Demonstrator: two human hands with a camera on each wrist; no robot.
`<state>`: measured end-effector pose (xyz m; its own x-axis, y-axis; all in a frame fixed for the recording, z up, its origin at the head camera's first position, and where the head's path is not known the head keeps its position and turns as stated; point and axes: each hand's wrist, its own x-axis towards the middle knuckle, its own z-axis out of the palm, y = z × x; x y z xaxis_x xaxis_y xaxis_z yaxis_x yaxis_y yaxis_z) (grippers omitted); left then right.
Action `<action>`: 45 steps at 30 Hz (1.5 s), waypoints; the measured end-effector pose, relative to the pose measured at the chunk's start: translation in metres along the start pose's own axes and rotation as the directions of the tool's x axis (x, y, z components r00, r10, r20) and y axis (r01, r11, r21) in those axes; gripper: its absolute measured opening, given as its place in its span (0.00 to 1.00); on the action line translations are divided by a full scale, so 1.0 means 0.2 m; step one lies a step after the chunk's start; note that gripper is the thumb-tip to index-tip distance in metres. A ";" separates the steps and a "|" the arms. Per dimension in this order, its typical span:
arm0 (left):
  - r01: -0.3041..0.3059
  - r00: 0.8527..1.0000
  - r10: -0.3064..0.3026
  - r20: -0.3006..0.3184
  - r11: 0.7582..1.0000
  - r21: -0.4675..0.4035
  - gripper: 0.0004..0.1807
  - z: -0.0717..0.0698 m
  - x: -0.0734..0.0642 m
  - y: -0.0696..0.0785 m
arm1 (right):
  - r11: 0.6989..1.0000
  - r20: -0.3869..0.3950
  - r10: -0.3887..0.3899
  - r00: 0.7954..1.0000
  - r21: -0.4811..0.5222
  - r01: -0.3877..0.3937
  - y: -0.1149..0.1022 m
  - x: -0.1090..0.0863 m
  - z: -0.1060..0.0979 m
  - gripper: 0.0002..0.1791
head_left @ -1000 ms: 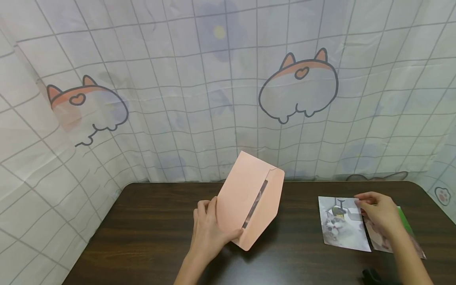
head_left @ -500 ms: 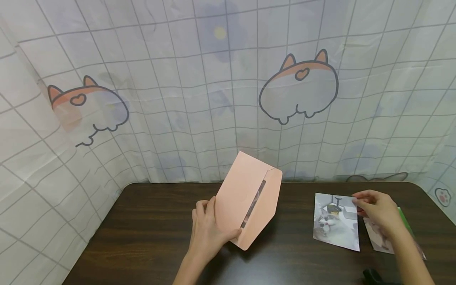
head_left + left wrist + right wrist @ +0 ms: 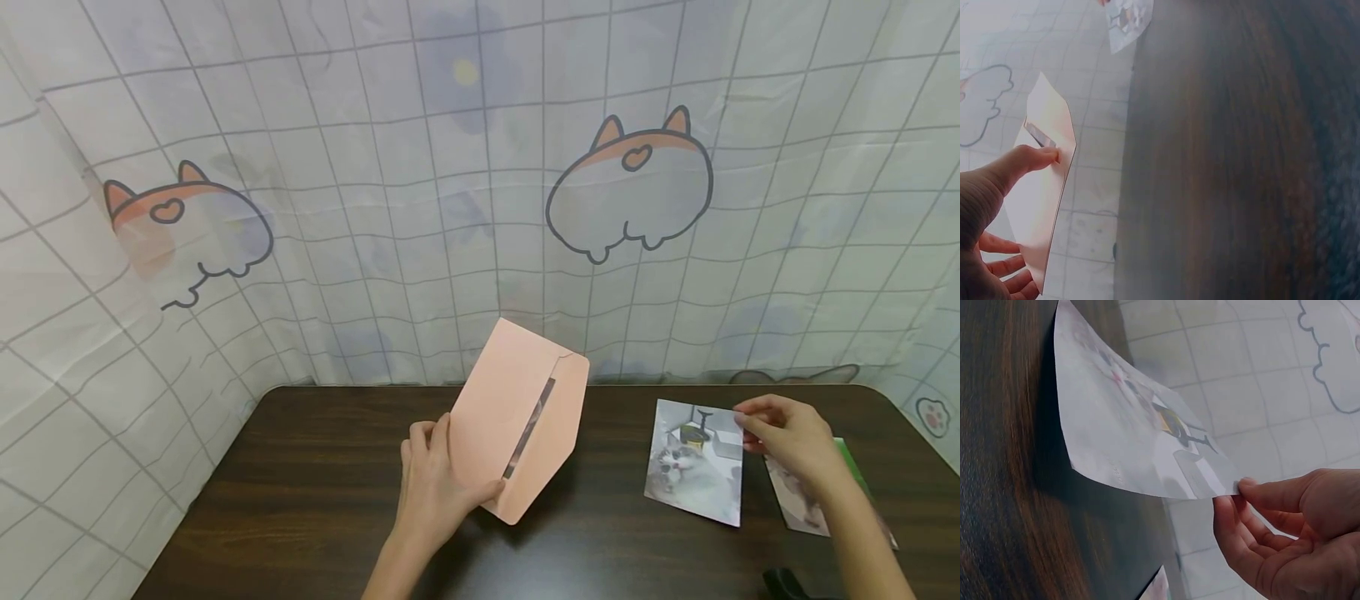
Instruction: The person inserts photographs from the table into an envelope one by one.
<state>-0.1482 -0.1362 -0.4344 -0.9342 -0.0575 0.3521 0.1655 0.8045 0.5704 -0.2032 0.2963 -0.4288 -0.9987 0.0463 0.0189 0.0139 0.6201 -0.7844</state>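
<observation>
My left hand (image 3: 435, 492) grips a pale pink envelope (image 3: 510, 417) by its lower left part, tilted above the table. The thumb lies at the envelope's opening, where a dark strip of a picture shows inside; the other fingers are partly hidden behind it. At the right, my right hand (image 3: 791, 442) pinches the upper right corner of a photo (image 3: 697, 467) of a grey and white cat. In the right wrist view the photo (image 3: 1129, 425) bends slightly, hanging from thumb and fingers, its far side close over the table.
Another picture (image 3: 798, 500) with a green edge lies on the dark wooden table (image 3: 300, 500), partly hidden under the right forearm. A small black object (image 3: 783, 583) sits at the front edge of the view. Behind the table hangs a grid-patterned curtain (image 3: 420, 208).
The right hand has lifted the cat photo and drawn it left, away from the other picture. The envelope in the left hand has shifted slightly left.
</observation>
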 end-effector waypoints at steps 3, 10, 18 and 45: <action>-0.003 1.000 0.003 -0.004 1.000 0.001 0.56 0.00 0.00 -0.01 | 1.000 0.004 -0.003 1.000 -0.001 0.003 -0.01 0.00 0.00 0.15; 0.000 1.000 0.000 -0.017 1.000 -0.002 0.56 0.00 0.01 -0.02 | 0.999 0.019 -0.026 0.999 0.029 0.025 -0.03 -0.01 0.01 0.15; 0.007 1.000 -0.007 -0.025 1.000 0.004 0.56 0.00 0.01 -0.02 | 0.994 0.039 -0.040 0.998 0.107 0.036 -0.07 -0.01 0.01 0.15; 0.032 0.999 -0.032 -0.013 0.999 -0.004 0.55 -0.01 0.01 -0.03 | 0.962 0.067 -0.102 0.993 0.261 0.081 -0.15 -0.04 0.03 0.13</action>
<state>-0.1511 -0.1429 -0.4352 -0.9349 -0.0908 0.3432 0.1367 0.8001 0.5841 -0.1954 0.2722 -0.4088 -0.9960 -0.0694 0.0571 -0.0800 0.3958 -0.9148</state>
